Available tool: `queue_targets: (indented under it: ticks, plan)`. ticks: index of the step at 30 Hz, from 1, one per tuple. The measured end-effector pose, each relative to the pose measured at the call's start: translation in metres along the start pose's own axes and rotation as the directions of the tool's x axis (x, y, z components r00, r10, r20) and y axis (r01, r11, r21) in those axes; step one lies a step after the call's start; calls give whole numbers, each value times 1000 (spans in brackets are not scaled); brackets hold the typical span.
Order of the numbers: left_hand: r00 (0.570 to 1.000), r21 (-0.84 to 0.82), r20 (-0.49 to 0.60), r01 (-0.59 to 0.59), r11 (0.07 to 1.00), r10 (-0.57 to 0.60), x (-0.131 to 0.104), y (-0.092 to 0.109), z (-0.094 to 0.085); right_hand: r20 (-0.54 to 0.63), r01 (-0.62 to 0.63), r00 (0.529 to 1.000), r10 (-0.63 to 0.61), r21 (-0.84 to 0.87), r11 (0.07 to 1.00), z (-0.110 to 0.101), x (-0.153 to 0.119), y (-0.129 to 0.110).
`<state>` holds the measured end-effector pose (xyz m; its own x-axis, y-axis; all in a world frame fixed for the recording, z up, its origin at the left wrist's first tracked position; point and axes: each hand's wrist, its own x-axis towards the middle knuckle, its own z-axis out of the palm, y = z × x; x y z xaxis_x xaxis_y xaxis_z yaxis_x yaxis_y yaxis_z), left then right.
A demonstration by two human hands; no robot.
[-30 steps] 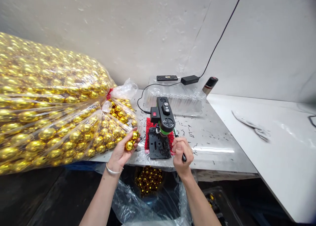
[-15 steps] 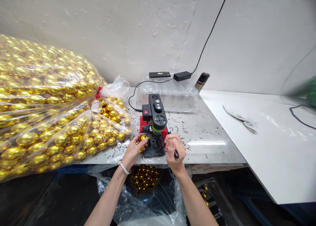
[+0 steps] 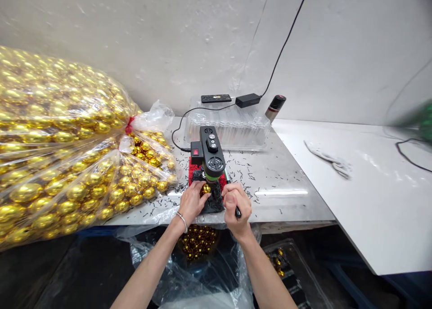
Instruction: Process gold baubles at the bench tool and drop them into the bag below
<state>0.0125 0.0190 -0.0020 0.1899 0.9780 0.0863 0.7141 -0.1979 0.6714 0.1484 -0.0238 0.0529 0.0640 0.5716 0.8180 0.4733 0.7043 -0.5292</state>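
Observation:
Between the thumb and fingers of my left hand [image 3: 193, 201] is a shiny gold ball [image 3: 205, 189], held just under the head of a small black bench drill press [image 3: 213, 154]. My right hand [image 3: 237, 205] is wrapped round the black-gripped lever handle [image 3: 238, 212] at the machine's right side. The machine's black base [image 3: 213, 203] stands on a red mat [image 3: 194, 168], with dark shavings scattered about. Whether the tool tip touches the ball is hidden under the head.
Large clear bags of gold balls [image 3: 67, 165] lie at the left. Behind the machine stands a clear plastic box [image 3: 232, 136] with a black adapter [image 3: 248, 100] on top. A spray can [image 3: 275, 109] leans nearby; a glove [image 3: 327, 159] lies right. Gold balls [image 3: 198, 241] fill a lined container below.
My left hand has moved right and forward, bringing the gold ball from beside the base to under the machine's head. My right hand keeps its grip on the lever handle.

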Motion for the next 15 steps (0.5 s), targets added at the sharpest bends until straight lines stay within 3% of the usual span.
queue_targets:
  ticks: [7, 15]
  plan:
    - [999, -8, 27, -33, 999, 33, -1, -4, 6, 8, 6, 1000, -6, 7, 1000, 0, -5, 4]
    - [999, -30, 40, 10, 1000, -9, 0, -4, 4, -10, 104, 995, -104, -4, 995, 9, -30, 31]
